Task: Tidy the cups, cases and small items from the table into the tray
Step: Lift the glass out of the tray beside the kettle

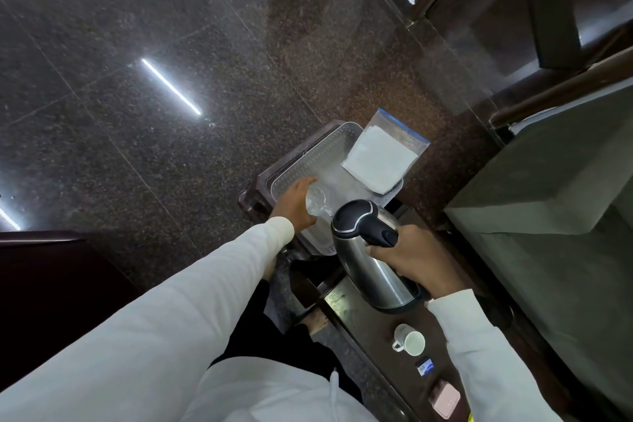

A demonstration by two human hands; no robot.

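The left hand (297, 205) reaches out in a white sleeve and wraps around a clear glass (317, 202), holding it tilted over the near end of the tray (310, 161); whether the glass touches the tray floor cannot be told. The right hand (409, 259) is clenched on the black handle of a steel kettle (371, 255), which leans with its black lid toward the tray, just beside the glass. The tray is a pale perforated plastic one and sits on a dark stool (253, 197) over the speckled floor. At its far end a clear zip bag (385, 154) with something white inside lies across the rim. Nearer the person, under the kettle, runs a dark table (363, 322). On it stands a white cup (410, 341), handle to the left, then a small blue item (425, 367), blurred, and a pink case (445, 399) close to the bottom edge, each a little apart from the next.
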